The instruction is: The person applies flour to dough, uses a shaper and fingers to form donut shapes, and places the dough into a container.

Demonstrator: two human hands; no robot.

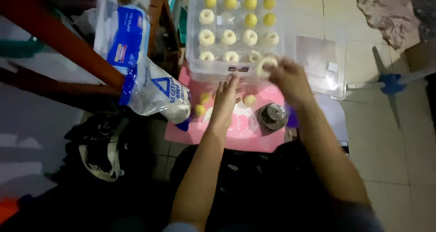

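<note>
Pink silicone mat [254, 139] lies on the tiled floor [390, 136] in front of the person, dusted white in the middle. The right hand [290, 80] is raised at about one o'clock from the mat's centre, its fingers [275, 66] pinched on a pale dough ring [265, 65] held just over the near rim of the clear plastic tray [196, 37]. The left hand [225, 100] rests flat on the mat, fingers spread and holding nothing, pointing toward twelve o'clock. Inside the tray sit rows of white rings [228, 37] nearer the person and yellow dough balls [250, 3] farther back. Three more yellow balls [200, 109] lie on the mat at about nine o'clock from the left hand, and a round metal press [273, 115] stands at four o'clock from it. A flour bag [144, 73] leans at ten o'clock.

The ring looks soft, so a tight pinch could distort its shape or close its hole. Set down carelessly, it may land touching a neighbouring ring and stick. The motion blur suggests speed, which raises that risk.
</note>
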